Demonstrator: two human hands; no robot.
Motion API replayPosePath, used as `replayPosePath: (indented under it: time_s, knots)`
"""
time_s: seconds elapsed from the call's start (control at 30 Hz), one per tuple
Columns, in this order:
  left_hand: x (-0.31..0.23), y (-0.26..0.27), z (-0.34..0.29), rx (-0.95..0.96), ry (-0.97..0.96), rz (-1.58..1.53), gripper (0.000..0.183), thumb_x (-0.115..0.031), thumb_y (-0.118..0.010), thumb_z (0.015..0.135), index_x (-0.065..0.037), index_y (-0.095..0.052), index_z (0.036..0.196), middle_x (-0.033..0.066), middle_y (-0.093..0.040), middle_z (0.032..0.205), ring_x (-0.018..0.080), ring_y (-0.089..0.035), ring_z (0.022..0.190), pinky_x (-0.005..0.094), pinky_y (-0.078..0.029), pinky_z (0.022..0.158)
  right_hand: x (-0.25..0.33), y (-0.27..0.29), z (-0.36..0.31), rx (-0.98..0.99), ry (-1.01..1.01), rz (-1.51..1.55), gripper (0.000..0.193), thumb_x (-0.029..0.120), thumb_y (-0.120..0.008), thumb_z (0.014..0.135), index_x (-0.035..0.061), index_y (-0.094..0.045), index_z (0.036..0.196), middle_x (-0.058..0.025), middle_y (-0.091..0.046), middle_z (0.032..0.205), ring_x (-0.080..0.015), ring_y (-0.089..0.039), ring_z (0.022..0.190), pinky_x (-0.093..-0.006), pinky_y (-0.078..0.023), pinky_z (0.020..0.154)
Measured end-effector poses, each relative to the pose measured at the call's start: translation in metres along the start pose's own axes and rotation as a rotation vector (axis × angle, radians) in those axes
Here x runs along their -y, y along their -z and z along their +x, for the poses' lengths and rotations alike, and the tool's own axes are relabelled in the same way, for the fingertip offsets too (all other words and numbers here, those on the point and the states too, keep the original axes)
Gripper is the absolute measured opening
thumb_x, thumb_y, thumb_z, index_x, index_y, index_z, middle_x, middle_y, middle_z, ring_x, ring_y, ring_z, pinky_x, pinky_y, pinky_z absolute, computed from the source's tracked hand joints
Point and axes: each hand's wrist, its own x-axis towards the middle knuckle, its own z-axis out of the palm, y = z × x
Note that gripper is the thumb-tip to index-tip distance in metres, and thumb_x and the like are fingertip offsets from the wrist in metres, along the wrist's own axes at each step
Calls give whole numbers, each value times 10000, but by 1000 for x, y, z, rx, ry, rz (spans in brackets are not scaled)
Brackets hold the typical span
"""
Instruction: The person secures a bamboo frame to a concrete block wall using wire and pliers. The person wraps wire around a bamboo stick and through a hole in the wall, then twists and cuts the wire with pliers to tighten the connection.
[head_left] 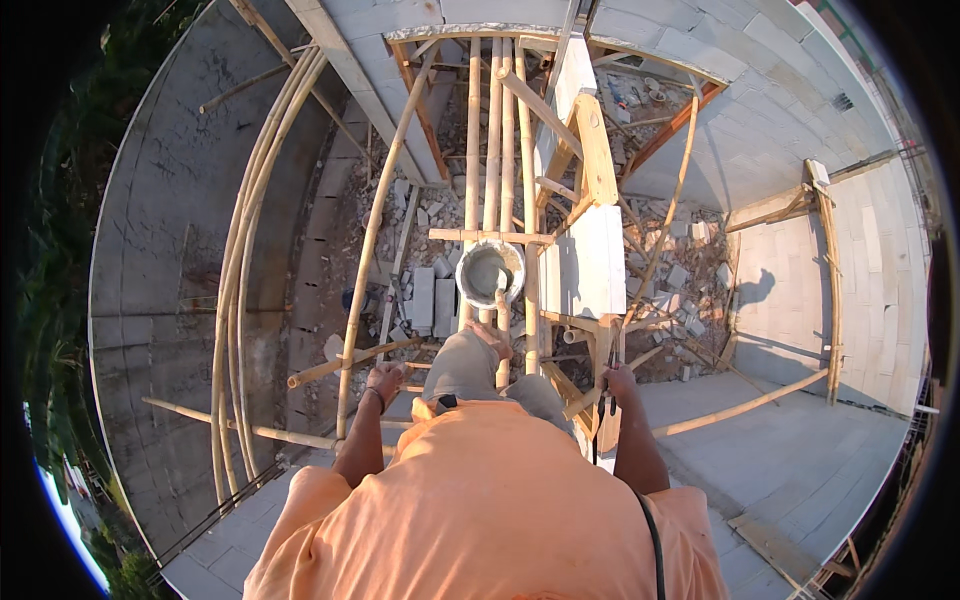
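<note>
My left hand (387, 380) hangs at my left side with its fingers curled, close to a tied bamboo crosspiece (312, 377); anything inside it is hidden. On the other side, my right hand (619, 383) is closed around a thin dark object with strips hanging below, beside the timber and block wall. Ahead of my foot (490, 338), a round bucket (463, 272) with a pale rim rests on the bamboo poles (492, 140). Grey wet mortar (487, 266) lies in it, and a light-coloured handle (501, 288) leans into the mortar.
A short wooden plank (450, 235) crosses the poles beyond the bucket. White block wall (592, 262) rises close on the right, with a timber post (597, 150) on it. Rubble and broken blocks (424, 300) lie far below. Leaning bamboo (375, 215) stands at the left.
</note>
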Motion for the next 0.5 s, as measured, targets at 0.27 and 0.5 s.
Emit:
replayPosePath:
  time_s: [0.27,0.5]
  knots:
    - [-26,8,-2,-108,79,-118,225,-251,-591,902,-50,-678,856,-8,-603,698,91,-545,590,269,-451,549,60,-8,28,-32,-43,-72,258,115,-614,852,20,-601,1092,-77,-634,794,-185,-637,637,-341,-528,469]
    - [-72,31,-35,-188,68,-248,207,-230,-564,952,-89,-635,819,-43,-536,652,57,-463,545,232,-373,489,1,5,25,-119,-177,146,285,-11,-516,850,38,-522,1130,-94,-563,730,-187,-559,540,-307,-438,399]
